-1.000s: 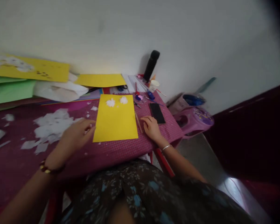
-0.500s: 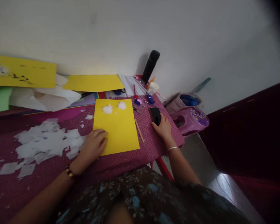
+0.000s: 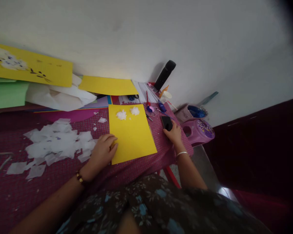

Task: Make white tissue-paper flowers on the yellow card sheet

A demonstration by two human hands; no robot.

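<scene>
My left hand lies on the left edge of a yellow paper sheet, fingers loosely stretched and holding nothing. Near the sheet's top sit two white paper clumps, crumpled and side by side. My right hand grips the near end of a flat black phone at the table's right side. Whether the phone is raised off the cloth, I cannot tell. To the left of my left hand spreads a loose pile of white tissue paper pieces.
Along the wall stand a black bottle, a white cup and a blue bottle. A decorated yellow sheet rests on papers at the back left. Beyond the table's right edge is a pink stool.
The view has shifted a little, moving most things rightward in the picture. A thin wooden stick right of the yellow sheet no longer shows. Both hands keep their places on the sheet and phone.
</scene>
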